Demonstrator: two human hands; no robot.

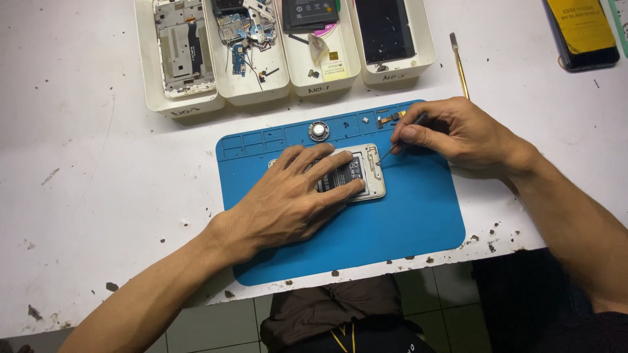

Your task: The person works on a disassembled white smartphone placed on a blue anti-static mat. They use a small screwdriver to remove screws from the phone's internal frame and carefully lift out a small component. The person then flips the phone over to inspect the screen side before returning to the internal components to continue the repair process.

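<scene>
Left hand [288, 199] flat, open, pinning opened white phone [356, 173] mid-frame on blue mat [405, 216]; right hand [458, 134] grip pinches thin metal tool [392, 149].

Blue mat [405, 216] lies open right of the phone [373, 171]; trays [261, 88] crowd behind

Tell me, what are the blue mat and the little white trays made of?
The blue mat looks like soft matte rubber or silicone: it has rounded corners and moulded little pockets along its top edge. The white trays look like smooth, thin-walled plastic, scuffed and a bit grubby. I can't be sure of either from a picture.
</scene>
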